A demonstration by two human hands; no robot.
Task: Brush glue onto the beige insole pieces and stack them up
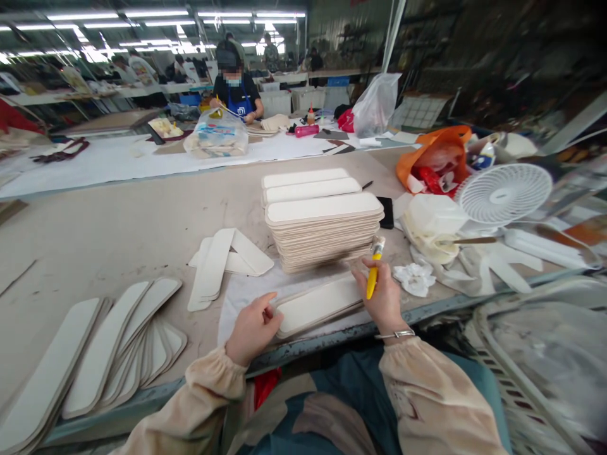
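In front of me lies a low stack of long cream panels with rounded ends (pixel 322 304), on a pale sheet at the table edge. My left hand (pixel 253 325) is at the stack's left end, thumb and forefinger apart, the fingertips by the panel edge. A yellow-handled brush (pixel 373 278) with whitish bristles pointing up and away is held in my right hand (pixel 383 297). That hand also rests at the stack's right end, where some fingertips are hidden. Just behind stands a tall pile of similar panels (pixel 325 230).
Fanned panels (pixel 123 341) lie at left, and a few crossed ones (pixel 213 265) nearer the middle. To the right are crumpled tissue (pixel 415 278), a tub of pale paste (pixel 434 243), a white fan (pixel 505 194) and an orange bag (pixel 439 155). A co-worker (pixel 237 91) sits across the table.
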